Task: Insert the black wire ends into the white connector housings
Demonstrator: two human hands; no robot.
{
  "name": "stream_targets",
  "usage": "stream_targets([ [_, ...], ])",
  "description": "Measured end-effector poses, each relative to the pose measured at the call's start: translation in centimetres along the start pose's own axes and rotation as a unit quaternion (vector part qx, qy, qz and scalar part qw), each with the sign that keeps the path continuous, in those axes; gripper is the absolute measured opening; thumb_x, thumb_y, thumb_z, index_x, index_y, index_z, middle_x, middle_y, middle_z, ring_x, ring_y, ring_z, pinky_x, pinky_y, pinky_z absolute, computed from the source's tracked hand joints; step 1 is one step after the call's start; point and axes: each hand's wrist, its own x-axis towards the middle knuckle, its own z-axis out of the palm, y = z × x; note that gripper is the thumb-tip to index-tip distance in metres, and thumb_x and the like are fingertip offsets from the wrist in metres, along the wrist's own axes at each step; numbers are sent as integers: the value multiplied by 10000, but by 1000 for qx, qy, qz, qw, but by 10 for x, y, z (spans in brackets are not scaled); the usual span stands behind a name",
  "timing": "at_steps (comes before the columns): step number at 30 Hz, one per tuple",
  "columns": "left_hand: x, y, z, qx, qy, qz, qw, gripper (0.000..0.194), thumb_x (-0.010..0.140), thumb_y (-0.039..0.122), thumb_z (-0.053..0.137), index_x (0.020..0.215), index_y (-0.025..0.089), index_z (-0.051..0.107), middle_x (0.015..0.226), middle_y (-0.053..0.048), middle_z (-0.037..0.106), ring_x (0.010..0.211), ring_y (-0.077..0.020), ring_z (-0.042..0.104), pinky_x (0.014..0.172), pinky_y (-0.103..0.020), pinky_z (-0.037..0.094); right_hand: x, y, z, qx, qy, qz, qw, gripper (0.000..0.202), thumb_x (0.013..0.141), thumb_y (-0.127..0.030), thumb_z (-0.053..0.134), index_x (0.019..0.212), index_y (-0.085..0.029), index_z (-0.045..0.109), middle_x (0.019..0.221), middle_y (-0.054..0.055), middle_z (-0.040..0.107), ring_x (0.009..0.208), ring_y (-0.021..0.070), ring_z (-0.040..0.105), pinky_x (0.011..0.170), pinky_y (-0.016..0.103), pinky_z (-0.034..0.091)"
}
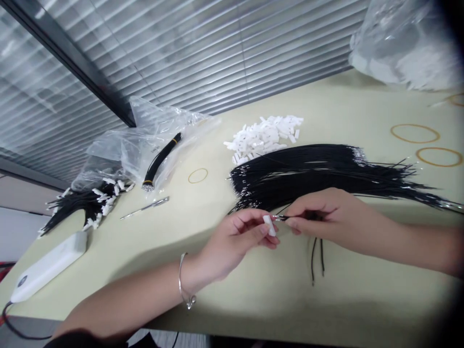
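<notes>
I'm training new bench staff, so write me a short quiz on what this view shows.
1. Multiple choice: What does the left hand hold?
A) A yellow band
B) A small white piece
C) A power strip

2. True or false: The slim metal tool lies on the table, apart from both hands.

3. Fill in "near" or "far": Seen from the wearer, the pile of loose white pieces lies on the ____ side of the large spread of black wires.

Key: 1 B; 2 true; 3 far.
</notes>
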Motion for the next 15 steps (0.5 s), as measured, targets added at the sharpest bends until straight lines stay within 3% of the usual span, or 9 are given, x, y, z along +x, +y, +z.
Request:
stream_targets([
  [3,0,1,-1,9,-3,-1,1000,183,826,260,794,974,163,746,829,-5,695,737,-86,678,731,-226,531,7,5,-9,-110,35,-115,987,233,954,-336,569,908,-223,767,914,49,730,766,162,662,652,273,487],
  [5,0,1,-1,9,-7,-3,1000,185,827,260,794,974,159,745,835,-11,697,733,-87,678,725,-225,529,13,6,-15,-173,67,-174,967,248,980,-306,542,966,-210,770,992,70,716,834,169,674,696,285,504],
  [10,0,2,0,1,-1,-9,1000,186,817,248,801,968,154,747,831,-19,699,721,-91,679,714,-226,533,22,4,-26,-249,128,-235,931,216,983,-212,542,923,-187,748,908,70,699,801,161,659,691,281,517],
  [14,-1,4,0,-12,15,10,1000,128,831,214,781,926,136,746,840,-24,694,709,-80,663,698,-212,533,20,-2,-31,-327,174,-303,878,171,962,-175,576,943,-207,742,873,65,688,769,168,606,705,324,495],
  [15,-1,5,0,-17,28,22,999,122,833,204,777,928,135,747,839,-25,696,706,-77,662,692,-205,530,18,-3,-31,-319,171,-307,880,169,962,-166,577,965,-209,741,877,61,694,777,164,604,712,322,493],
])
